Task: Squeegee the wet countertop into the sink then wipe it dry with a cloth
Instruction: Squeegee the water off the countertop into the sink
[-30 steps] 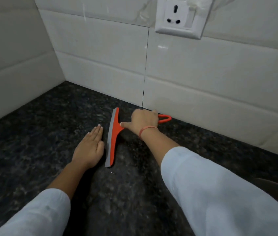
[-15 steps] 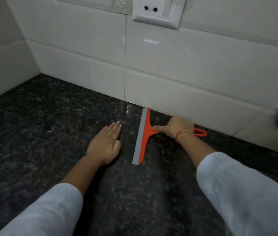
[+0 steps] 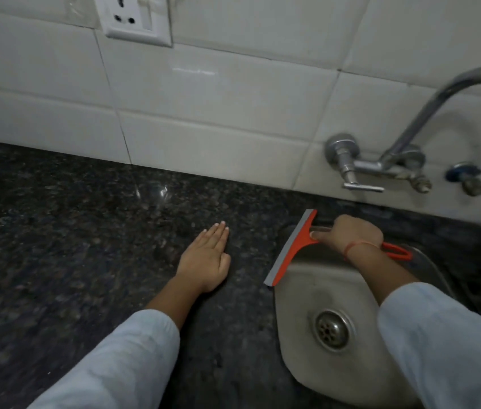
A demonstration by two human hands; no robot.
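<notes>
Two hands are at work on a dark speckled countertop (image 3: 86,246). The right hand (image 3: 348,236) is closed around the handle of an orange squeegee (image 3: 295,246), thumb pressed along the neck where it meets the blade. Its grey rubber blade runs slantwise just to the left of this hand, lying along the left rim of the steel sink (image 3: 316,287), and the looped end of the handle pokes out behind the wrist over the basin. An orange thread circles that wrist. The left hand (image 3: 207,258) lies open and flat, palm down, fingers together, on the stone well to the left of the blade. Below the right forearm sits the drain (image 3: 332,329). Beyond the right hand, a metal tap (image 3: 404,146) juts from the white tiled wall (image 3: 218,113), and a socket (image 3: 136,19) is mounted far above the left hand.
</notes>
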